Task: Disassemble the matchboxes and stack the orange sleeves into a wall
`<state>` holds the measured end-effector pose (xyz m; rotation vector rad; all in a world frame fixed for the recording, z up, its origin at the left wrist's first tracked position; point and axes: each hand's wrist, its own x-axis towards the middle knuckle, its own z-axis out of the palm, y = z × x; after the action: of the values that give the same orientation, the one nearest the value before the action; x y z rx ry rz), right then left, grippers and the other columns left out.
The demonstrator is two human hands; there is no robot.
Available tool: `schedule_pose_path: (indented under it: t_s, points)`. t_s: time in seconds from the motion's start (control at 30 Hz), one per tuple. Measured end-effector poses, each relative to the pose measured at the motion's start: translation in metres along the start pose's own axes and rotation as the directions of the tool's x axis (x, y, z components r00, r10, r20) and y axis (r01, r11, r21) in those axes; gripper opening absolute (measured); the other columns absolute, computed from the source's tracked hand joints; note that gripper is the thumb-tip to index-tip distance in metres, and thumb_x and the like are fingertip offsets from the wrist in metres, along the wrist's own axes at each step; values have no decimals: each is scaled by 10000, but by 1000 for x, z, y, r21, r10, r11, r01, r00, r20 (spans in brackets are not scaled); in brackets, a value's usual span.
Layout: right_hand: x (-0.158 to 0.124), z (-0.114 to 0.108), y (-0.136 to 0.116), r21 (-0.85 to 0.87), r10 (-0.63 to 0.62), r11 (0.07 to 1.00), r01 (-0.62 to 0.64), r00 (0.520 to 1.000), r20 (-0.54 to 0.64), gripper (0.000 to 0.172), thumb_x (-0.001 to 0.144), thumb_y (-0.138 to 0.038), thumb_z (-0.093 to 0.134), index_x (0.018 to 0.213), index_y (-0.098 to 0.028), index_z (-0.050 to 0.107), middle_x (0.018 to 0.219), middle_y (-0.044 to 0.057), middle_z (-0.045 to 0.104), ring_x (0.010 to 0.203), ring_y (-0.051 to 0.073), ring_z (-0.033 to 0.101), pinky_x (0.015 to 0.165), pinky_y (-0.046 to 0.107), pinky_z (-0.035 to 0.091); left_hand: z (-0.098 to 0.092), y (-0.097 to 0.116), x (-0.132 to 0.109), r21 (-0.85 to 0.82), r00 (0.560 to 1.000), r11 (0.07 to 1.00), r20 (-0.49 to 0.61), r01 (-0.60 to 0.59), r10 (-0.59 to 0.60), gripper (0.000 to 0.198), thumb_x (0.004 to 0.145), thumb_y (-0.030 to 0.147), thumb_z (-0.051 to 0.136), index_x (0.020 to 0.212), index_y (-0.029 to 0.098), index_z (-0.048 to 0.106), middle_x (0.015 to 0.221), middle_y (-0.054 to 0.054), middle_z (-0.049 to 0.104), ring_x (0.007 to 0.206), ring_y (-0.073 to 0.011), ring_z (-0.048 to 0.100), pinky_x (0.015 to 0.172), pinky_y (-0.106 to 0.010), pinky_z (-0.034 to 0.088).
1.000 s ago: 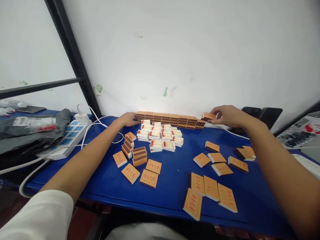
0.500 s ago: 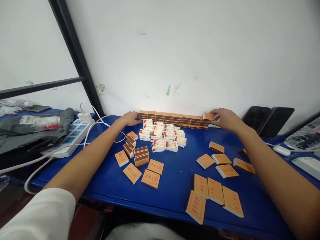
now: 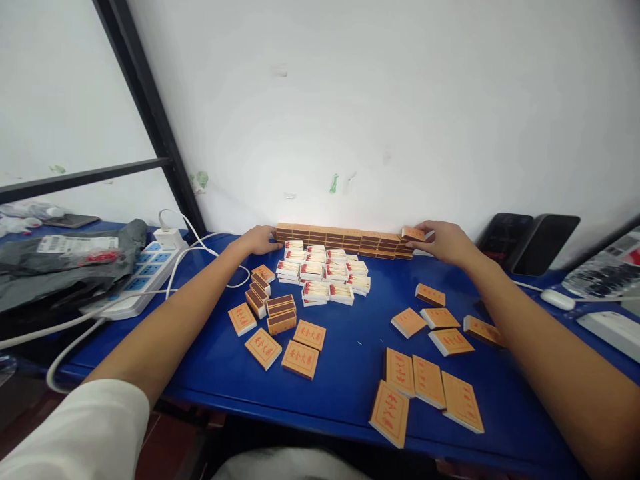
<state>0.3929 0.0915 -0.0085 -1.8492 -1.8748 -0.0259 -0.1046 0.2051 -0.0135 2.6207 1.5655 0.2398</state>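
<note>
A long low row of stacked orange matchboxes [image 3: 345,239] runs along the wall at the back of the blue table [image 3: 350,363]. My left hand [image 3: 259,239] rests curled against the row's left end. My right hand [image 3: 444,241] is closed on one orange matchbox [image 3: 413,234], pressing it onto the row's right end. Just in front of the row lies a cluster of open white match trays [image 3: 324,275] filled with red-tipped matches.
Loose orange matchboxes lie flat at front left [image 3: 283,333] and front right [image 3: 430,380]. A white power strip [image 3: 137,277] with cables and a grey bag [image 3: 65,257] sit at the left. Two dark phones [image 3: 525,243], a white mouse [image 3: 556,299] and a keyboard edge [image 3: 613,330] are at the right.
My right hand has carried its matchbox leftwards and down onto the right end of the row. My left hand has stayed at the left end.
</note>
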Motion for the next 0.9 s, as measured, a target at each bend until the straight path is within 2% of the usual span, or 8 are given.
schedule_pose_path:
  t_s: [0.13,0.33,0.63,0.9]
  points:
    - [-2,1,-4,20,16,1000,-16,1000,9,550,734,-714,732,991,-228,719,951,85,791,818,278,705,764,392,519,0,0,0,-1,1000,1000,2,-2,2,424,881,469,703,1230,233,754,994,-42,809,1009,-259,759,893,-273,553]
    - [-2,3,-12,-27,1,1000,-1,1000,-30,475,778,-637,715,1016,-226,706,989,93,791,846,289,714,779,398,511,-2,2,-4,-3,1000,1000,-3,-28,28,417,887,445,690,1245,237,739,1214,-42,788,1094,-252,739,934,-271,543]
    - [-3,7,-15,-53,-30,998,28,999,-34,427,817,-605,689,1000,-220,708,1046,101,782,879,291,715,789,391,510,-3,3,-4,9,999,999,-5,-41,41,391,889,444,687,1208,226,750,1188,-52,795,1067,-250,747,928,-272,553]
    - [1,12,-6,-61,-59,997,54,996,-68,384,820,-565,746,988,-220,728,1016,91,759,797,262,710,762,394,521,-5,4,-5,10,999,999,13,-45,45,395,883,447,675,1199,226,759,1197,-48,794,1069,-256,744,945,-283,545]
